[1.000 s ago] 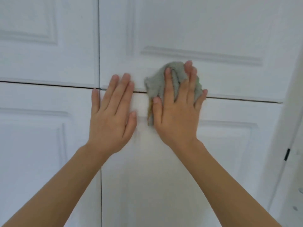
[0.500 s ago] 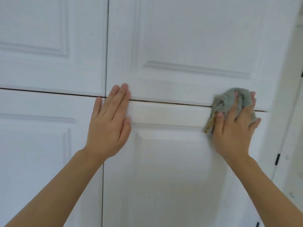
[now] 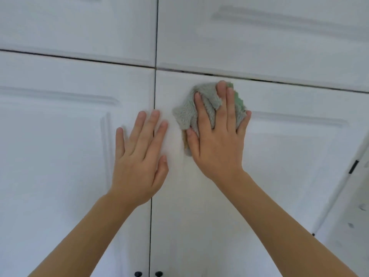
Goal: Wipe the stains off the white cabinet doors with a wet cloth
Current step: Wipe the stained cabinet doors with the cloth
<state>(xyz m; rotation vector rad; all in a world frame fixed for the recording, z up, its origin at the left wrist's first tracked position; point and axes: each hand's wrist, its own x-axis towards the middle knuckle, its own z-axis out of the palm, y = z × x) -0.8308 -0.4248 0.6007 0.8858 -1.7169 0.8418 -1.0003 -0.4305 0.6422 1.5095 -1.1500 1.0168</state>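
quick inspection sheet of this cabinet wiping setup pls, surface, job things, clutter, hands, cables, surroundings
surface: white cabinet doors, four panelled doors meeting at dark gaps; no clear stain visible.
job's things: grey-green cloth, bunched, against the lower right door near its top left corner.
clutter: nothing seen.
hands: right hand presses the cloth with spread fingers; left hand rests flat across the vertical gap between the lower doors.
cables: nothing seen.
surroundings: two black knobs at the bottom edge; a black hinge on the white frame at right.
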